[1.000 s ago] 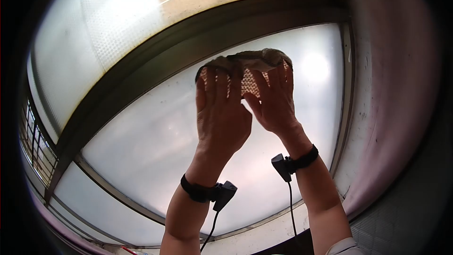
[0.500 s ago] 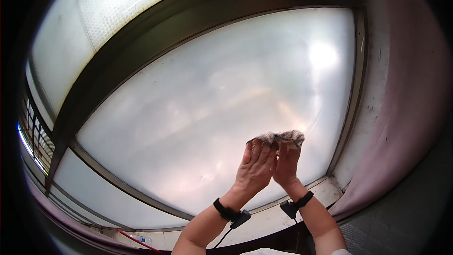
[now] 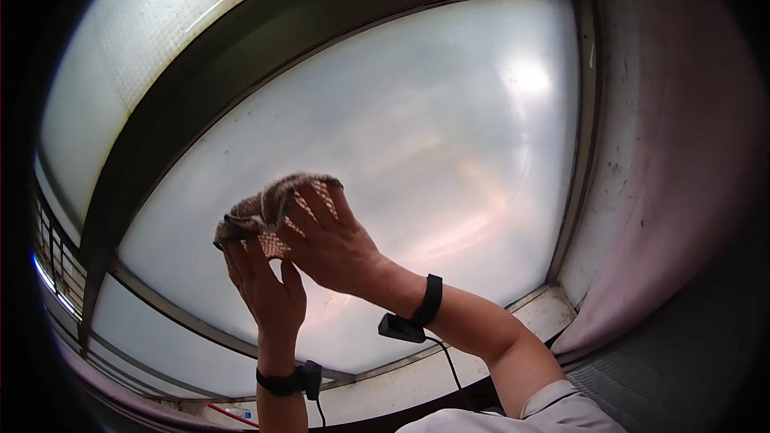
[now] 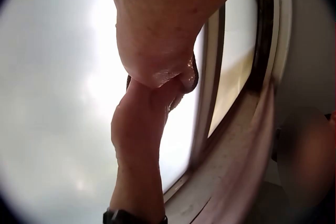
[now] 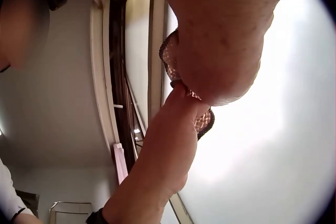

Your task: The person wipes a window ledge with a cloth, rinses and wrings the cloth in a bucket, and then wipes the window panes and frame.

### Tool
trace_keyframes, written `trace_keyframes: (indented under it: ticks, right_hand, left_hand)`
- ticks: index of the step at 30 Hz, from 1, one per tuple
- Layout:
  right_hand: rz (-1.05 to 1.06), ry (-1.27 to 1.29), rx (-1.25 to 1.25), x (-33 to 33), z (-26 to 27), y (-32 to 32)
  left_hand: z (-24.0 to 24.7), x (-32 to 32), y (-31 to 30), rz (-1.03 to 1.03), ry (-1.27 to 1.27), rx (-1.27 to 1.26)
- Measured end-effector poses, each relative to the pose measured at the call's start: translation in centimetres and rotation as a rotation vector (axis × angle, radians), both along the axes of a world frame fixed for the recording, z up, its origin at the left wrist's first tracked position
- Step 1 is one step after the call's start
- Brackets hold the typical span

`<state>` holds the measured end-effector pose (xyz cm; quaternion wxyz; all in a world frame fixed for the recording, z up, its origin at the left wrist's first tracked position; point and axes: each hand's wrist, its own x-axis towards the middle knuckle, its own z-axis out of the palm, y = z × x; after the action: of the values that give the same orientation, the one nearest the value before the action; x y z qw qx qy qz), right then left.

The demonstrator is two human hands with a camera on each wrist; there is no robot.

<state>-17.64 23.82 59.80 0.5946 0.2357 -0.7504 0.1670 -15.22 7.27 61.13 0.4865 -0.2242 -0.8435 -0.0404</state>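
A brown woven cloth [image 3: 277, 196] with a dark edge lies bunched against a large frosted window pane [image 3: 433, 136], left of its middle. Both hands press it there side by side. My right hand [image 3: 335, 242] reaches across from the right with its fingers spread and straight over the cloth, mesh showing between them. Below and left of it, my left hand [image 3: 269, 293] stands upright, fingertips on the cloth's lower left part, thumb out toward the right hand. In the right wrist view the cloth's edge [image 5: 206, 123] shows behind the hands; the fingertips are hidden there.
A dark beam [image 3: 184, 104] runs above the pane, with a light ribbed panel beyond it. A pinkish curtain [image 3: 674, 192] hangs on the right. Along the bottom runs a pale sill [image 3: 385, 381], with a red rod [image 3: 231, 414] at its left end.
Both hands and the cloth went from the pane's upper part down to its lower right, then left across it. The right arm now stretches across to the left.
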Motion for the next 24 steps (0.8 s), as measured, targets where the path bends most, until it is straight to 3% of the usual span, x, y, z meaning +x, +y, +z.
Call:
trace_keyframes:
  ticks: [5, 13, 17, 21, 24]
  right_hand:
    - [-0.114, 0.189, -0.074, -0.2, 6.7, 9.3]
    - [-0.258, 0.189, -0.167, 0.3, 8.5, 25.2]
    - [-0.248, 0.266, -0.230, -0.3, 8.7, 31.4]
    - [-0.391, 0.390, -0.294, -1.4, 6.2, 34.9]
    - [-0.373, 0.366, -0.327, -1.4, 2.6, 35.5]
  left_hand:
    - [5.9, -0.8, 9.2, -0.150, 0.161, -0.100]
    - [10.8, -1.3, 25.3, -0.438, 0.212, -0.194]
    - [10.7, -2.7, 31.7, -0.555, 0.302, -0.236]
    - [9.1, -3.2, 37.0, -0.594, 0.337, -0.235]
    - [6.9, -3.2, 38.5, -0.442, 0.328, -0.374]
